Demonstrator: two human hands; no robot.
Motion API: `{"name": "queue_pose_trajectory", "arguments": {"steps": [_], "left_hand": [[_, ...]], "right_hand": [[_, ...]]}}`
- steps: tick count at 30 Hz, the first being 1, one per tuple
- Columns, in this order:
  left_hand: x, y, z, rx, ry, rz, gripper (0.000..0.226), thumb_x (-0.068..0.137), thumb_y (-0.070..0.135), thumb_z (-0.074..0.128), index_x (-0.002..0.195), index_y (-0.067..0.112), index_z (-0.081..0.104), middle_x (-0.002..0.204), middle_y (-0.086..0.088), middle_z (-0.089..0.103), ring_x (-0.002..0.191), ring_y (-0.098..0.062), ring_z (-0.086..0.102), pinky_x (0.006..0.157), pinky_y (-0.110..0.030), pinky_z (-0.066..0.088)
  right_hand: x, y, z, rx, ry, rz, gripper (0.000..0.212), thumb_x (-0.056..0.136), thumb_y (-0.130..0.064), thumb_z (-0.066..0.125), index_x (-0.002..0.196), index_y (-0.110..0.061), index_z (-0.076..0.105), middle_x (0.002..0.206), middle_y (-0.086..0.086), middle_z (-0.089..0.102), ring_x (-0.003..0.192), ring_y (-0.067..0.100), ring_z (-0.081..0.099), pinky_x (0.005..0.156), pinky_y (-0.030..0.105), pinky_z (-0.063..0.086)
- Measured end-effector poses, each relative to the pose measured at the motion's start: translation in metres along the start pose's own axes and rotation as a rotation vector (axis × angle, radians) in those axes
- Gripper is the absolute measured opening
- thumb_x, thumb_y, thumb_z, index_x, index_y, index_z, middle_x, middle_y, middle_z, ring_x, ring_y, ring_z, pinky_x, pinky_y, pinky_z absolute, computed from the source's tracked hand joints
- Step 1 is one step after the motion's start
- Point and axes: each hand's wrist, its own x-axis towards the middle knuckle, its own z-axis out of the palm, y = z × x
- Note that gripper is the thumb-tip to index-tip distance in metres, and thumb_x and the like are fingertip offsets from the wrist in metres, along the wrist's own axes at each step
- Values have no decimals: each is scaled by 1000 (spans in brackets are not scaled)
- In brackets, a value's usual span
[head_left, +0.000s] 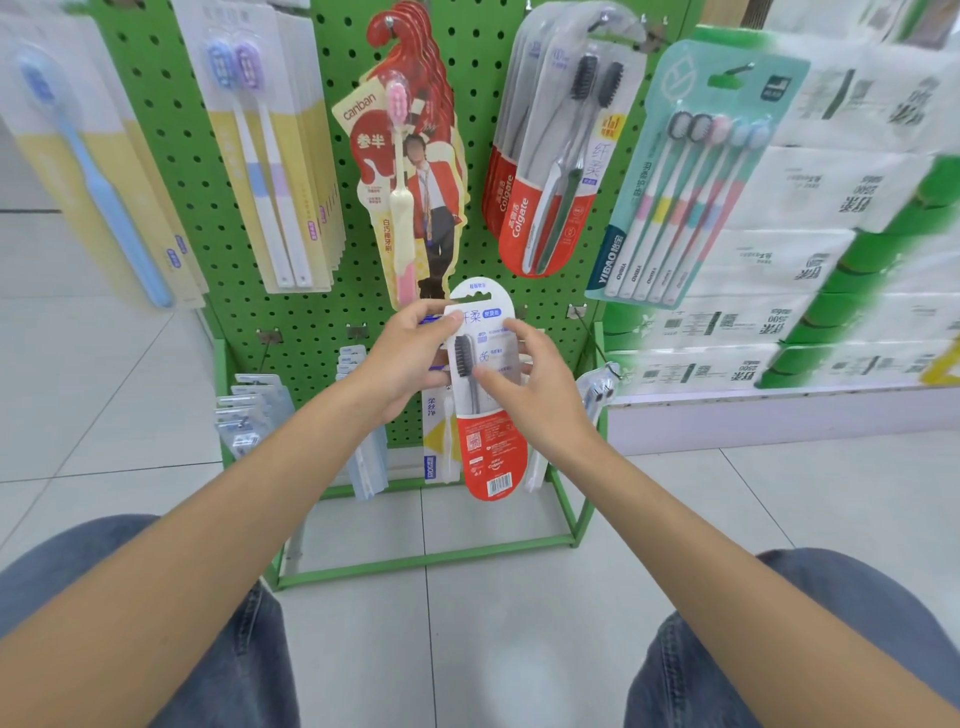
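my fingers (445, 323) on the left hand (408, 361) are curled, thumb in front and the rest behind, pinching the top left edge of the toothbrush pack (485, 441). on the right hand (537, 397) the thumb presses the clear blister beside the dark bristles while the other fingers bend round the pack's right edge, only slightly apart. there may be a second pack behind my left fingers, i cannot tell.

the pack hangs upright between both hands, white at the top, red at the bottom with a barcode, just in front of the lower part of the green pegboard (322, 156). above it hang a red canban pack (415, 171), colgate twin packs (545, 176), a five-brush pack (691, 187) and yellow-and-white packs (270, 156). more packs hang low on the rack (249, 410). stacked tissue bundles (810, 208) stand to the right. below is pale tiled floor (467, 623), and my knees in blue jeans (218, 654) show at the bottom edge.
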Motion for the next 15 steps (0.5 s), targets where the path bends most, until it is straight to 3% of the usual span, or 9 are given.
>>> {"name": "queue_pose_trajectory", "arguments": {"steps": [3, 4, 7, 8, 10, 13, 15], "left_hand": [[-3, 1, 0, -2, -80, 16, 27, 94, 28, 64, 120, 19, 58, 118, -9, 69, 89, -21, 72, 74, -34, 59], [-4, 1, 1, 14, -100, 27, 31, 92, 29, 67, 120, 20, 58, 118, -11, 67, 87, -19, 72, 72, -32, 58], [-6, 1, 3, 7, -132, 51, 37, 90, 30, 69, 123, 19, 57, 118, -10, 60, 87, -17, 72, 76, -29, 58], [-6, 1, 3, -12, -130, 53, 35, 91, 29, 67, 123, 17, 57, 119, -8, 58, 90, -20, 72, 79, -31, 59], [-4, 4, 1, -48, -105, 54, 29, 95, 26, 63, 122, 15, 57, 117, -8, 56, 96, -27, 72, 84, -35, 59], [-2, 8, -3, -74, -81, 51, 22, 98, 20, 58, 120, 15, 56, 104, -9, 54, 95, -30, 72, 84, -38, 60], [-2, 8, -3, 72, -48, 89, 18, 99, 18, 57, 116, 16, 56, 96, -7, 53, 92, -25, 72, 80, -38, 61]], "right_hand": [[-3, -3, 0, -25, -117, -96, 60, 92, -34, 65, 144, -19, 39, 134, -6, 47, 116, -19, 39, 95, 3, 30], [-4, -2, 0, -17, -169, -104, 58, 95, -34, 61, 146, -19, 37, 134, -7, 46, 115, -24, 36, 93, 0, 29], [-3, 3, 1, -1, -260, -65, 63, 100, -39, 44, 156, -21, 20, 157, -8, 31, 139, -6, 29, 112, 15, 25], [-2, 5, 0, 14, -261, -65, 55, 103, -34, 40, 154, -19, 27, 155, -5, 37, 137, -5, 34, 110, 13, 26], [0, 5, -4, 77, -205, -64, 37, 105, -17, 37, 139, -12, 51, 133, -2, 59, 118, -5, 52, 96, 9, 37], [5, 4, -8, 167, -56, -10, 27, 103, -8, 39, 117, -11, 63, 112, 9, 67, 105, 20, 61, 92, 30, 48], [9, 5, -10, 204, 24, 14, 25, 101, -8, 41, 109, -18, 62, 107, 13, 66, 101, 28, 62, 94, 44, 50]]}}
